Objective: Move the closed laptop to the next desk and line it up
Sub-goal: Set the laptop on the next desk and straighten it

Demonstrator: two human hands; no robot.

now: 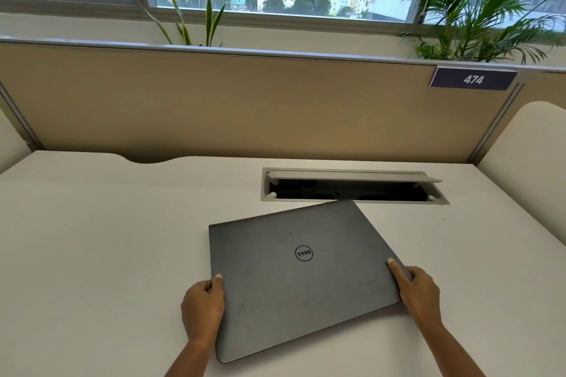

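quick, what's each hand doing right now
Left hand: closed on the left edge of the closed Dell laptop.
Right hand: closed on the laptop's right edge, thumb on the lid.

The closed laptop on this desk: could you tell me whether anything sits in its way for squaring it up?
Nothing visible blocks the laptop. Both hands, left hand and right hand, grip its sides. The desk around it is bare; only the open cable hatch lies just beyond its far corner.
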